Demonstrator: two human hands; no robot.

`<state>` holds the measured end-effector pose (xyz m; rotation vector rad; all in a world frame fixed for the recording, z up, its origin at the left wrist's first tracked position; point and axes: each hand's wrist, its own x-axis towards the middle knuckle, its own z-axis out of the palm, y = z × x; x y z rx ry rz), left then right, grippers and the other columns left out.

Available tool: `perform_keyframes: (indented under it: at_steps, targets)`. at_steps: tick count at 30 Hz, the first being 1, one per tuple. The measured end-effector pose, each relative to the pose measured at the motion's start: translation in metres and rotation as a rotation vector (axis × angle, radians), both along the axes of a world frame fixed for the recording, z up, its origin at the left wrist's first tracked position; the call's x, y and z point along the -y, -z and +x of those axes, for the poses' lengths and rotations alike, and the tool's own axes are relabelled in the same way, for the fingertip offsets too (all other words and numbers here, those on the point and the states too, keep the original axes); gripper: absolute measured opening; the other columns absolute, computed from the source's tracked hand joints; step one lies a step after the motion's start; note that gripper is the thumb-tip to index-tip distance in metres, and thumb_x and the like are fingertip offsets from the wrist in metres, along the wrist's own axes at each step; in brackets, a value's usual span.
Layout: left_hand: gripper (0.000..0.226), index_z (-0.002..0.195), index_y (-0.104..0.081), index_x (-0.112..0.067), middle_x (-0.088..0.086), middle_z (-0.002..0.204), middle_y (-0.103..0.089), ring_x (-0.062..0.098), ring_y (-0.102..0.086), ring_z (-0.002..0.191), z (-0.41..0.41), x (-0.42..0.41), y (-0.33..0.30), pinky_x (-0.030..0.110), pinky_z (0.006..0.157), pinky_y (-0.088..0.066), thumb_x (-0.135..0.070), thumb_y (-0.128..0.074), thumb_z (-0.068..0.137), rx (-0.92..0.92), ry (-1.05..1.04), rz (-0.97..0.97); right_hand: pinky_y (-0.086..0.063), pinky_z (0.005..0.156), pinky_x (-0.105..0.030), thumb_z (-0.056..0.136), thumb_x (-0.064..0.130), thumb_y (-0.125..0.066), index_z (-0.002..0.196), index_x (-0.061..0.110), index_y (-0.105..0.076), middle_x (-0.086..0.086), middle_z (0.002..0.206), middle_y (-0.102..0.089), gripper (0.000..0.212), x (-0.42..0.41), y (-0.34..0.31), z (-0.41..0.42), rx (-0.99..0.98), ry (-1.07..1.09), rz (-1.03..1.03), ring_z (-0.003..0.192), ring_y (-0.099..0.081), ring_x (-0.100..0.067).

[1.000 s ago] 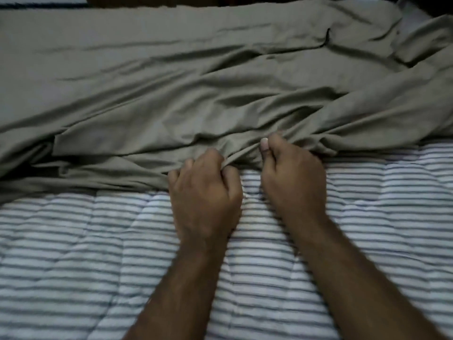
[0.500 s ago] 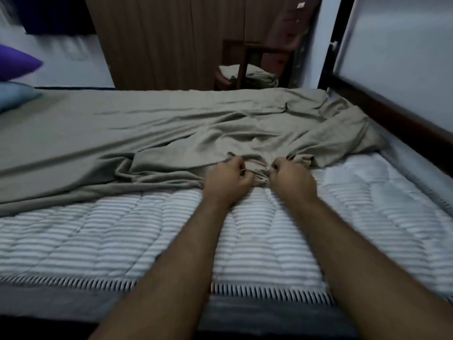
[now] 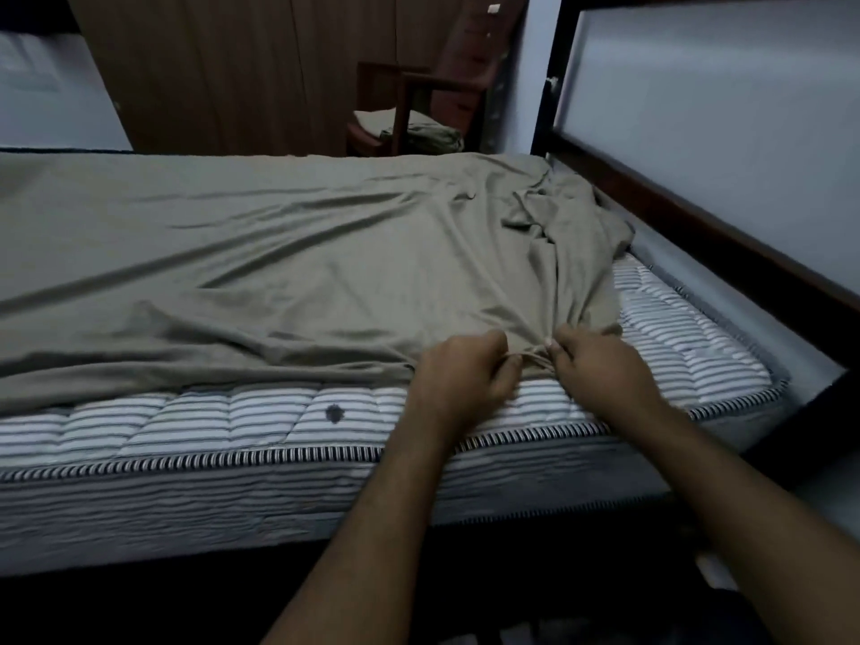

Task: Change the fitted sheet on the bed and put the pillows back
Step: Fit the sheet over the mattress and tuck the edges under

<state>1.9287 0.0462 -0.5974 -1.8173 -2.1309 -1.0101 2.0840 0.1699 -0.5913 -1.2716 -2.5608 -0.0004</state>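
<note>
An olive-grey fitted sheet (image 3: 288,272) lies spread over most of the striped mattress (image 3: 195,421), wrinkled and bunched toward the right end. My left hand (image 3: 465,374) and my right hand (image 3: 600,370) grip the sheet's gathered near edge side by side, close to the mattress's front edge. A strip of bare mattress shows along the front and at the right corner (image 3: 688,346). No pillows are in sight.
A dark wooden headboard frame with a pale panel (image 3: 698,132) runs along the right. Behind the bed stand a wooden wardrobe (image 3: 223,72) and a wooden chair (image 3: 419,109) with folded cloth (image 3: 423,135) on its seat.
Both hands have pulled the sheet's edge toward the mattress's front edge, and the sheet now covers more of the mattress. The view has drawn back and swung right; the pillows at left are gone from sight.
</note>
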Motion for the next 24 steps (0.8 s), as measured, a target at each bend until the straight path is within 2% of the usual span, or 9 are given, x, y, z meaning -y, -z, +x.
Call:
perform_keyframes:
  at_steps: [3, 7, 9, 11, 13, 16, 18, 21, 24]
  targets:
    - [0.032, 0.086, -0.065, -0.02, 0.0, 0.086, -0.066, 0.024, -0.061, 0.088, -0.009, -0.006, 0.002, 0.033, 0.066, -0.038, -0.048, -0.05, 0.091, 0.042, -0.026, 0.092, -0.048, 0.08, -0.039, 0.101, 0.042, -0.049, 0.097, 0.019, -0.065, -0.013, 0.097, -0.071, 0.028, 0.0, -0.01, -0.01, 0.096, -0.011, -0.01, 0.097, -0.066, -0.036]
    - [0.044, 0.127, -0.066, -0.028, 0.002, 0.121, -0.062, 0.026, -0.054, 0.114, -0.015, -0.014, 0.01, 0.041, 0.094, -0.04, -0.046, -0.043, 0.094, 0.056, -0.139, -0.01, -0.035, 0.105, -0.047, 0.097, 0.044, -0.057, 0.115, 0.027, -0.068, -0.01, 0.13, -0.05, 0.026, -0.002, -0.011, -0.008, 0.119, -0.054, 0.042, 0.127, -0.044, -0.033]
    - [0.05, 0.135, -0.061, -0.029, 0.002, 0.124, -0.063, 0.028, -0.054, 0.119, -0.018, -0.021, 0.012, 0.043, 0.099, -0.039, -0.056, -0.049, 0.094, 0.029, -0.149, -0.137, -0.034, 0.112, -0.05, 0.091, 0.043, -0.066, 0.14, 0.029, -0.05, -0.012, 0.157, -0.026, 0.053, -0.007, -0.009, -0.003, -0.027, -0.064, -0.009, 0.141, -0.034, -0.036]
    - [0.044, 0.123, -0.069, -0.032, -0.001, 0.117, -0.064, 0.025, -0.052, 0.116, -0.021, -0.025, 0.01, 0.042, 0.098, -0.038, -0.061, -0.053, 0.094, 0.07, -0.141, -0.197, -0.036, 0.115, -0.05, 0.084, 0.043, -0.072, 0.156, 0.039, -0.023, -0.015, 0.165, -0.003, 0.087, -0.019, -0.011, -0.003, -0.174, 0.008, -0.161, 0.146, -0.03, -0.041]
    - [0.035, 0.109, -0.075, -0.031, -0.004, 0.106, -0.065, 0.023, -0.053, 0.111, -0.02, -0.025, 0.007, 0.041, 0.094, -0.037, -0.056, -0.053, 0.096, 0.061, -0.118, -0.18, -0.039, 0.112, -0.045, 0.086, 0.048, -0.07, 0.157, 0.044, -0.021, -0.022, 0.159, -0.022, 0.087, -0.028, -0.013, -0.003, -0.162, 0.108, -0.24, 0.136, -0.042, -0.045]
    - [0.028, 0.101, -0.07, -0.026, -0.004, 0.102, -0.063, 0.024, -0.055, 0.104, -0.018, -0.023, 0.01, 0.042, 0.089, -0.039, -0.046, -0.05, 0.101, -0.026, -0.09, -0.104, -0.043, 0.101, -0.034, 0.092, 0.043, -0.068, 0.145, 0.033, -0.051, -0.021, 0.126, -0.057, 0.057, -0.037, -0.013, -0.009, -0.201, 0.082, -0.249, 0.118, -0.057, -0.039]
    - [0.023, 0.097, -0.062, -0.025, -0.002, 0.099, -0.059, 0.024, -0.054, 0.098, -0.018, -0.024, 0.013, 0.043, 0.084, -0.039, -0.042, -0.048, 0.102, -0.052, -0.079, -0.008, -0.045, 0.092, -0.031, 0.093, 0.029, -0.068, 0.132, 0.021, -0.064, -0.019, 0.117, -0.064, 0.04, -0.043, -0.012, -0.013, -0.301, 0.076, -0.233, 0.112, -0.061, -0.035]
    - [0.018, 0.097, -0.056, -0.022, 0.0, 0.099, -0.055, 0.024, -0.05, 0.091, -0.013, -0.026, 0.012, 0.041, 0.077, -0.04, -0.037, -0.047, 0.104, -0.112, -0.064, 0.103, -0.046, 0.087, -0.035, 0.095, 0.018, -0.062, 0.121, 0.007, -0.066, -0.02, 0.113, -0.069, 0.029, -0.05, -0.015, -0.016, -0.35, 0.133, -0.225, 0.109, -0.062, -0.037]
    - [0.017, 0.096, -0.052, -0.021, 0.002, 0.093, -0.061, 0.029, -0.054, 0.086, -0.008, -0.024, 0.005, 0.042, 0.071, -0.04, -0.034, -0.046, 0.104, -0.14, 0.014, 0.042, -0.045, 0.075, -0.037, 0.095, 0.022, -0.055, 0.119, 0.014, -0.056, -0.019, 0.103, -0.068, 0.025, -0.047, -0.026, -0.005, -0.386, 0.182, -0.184, 0.097, -0.063, -0.039]
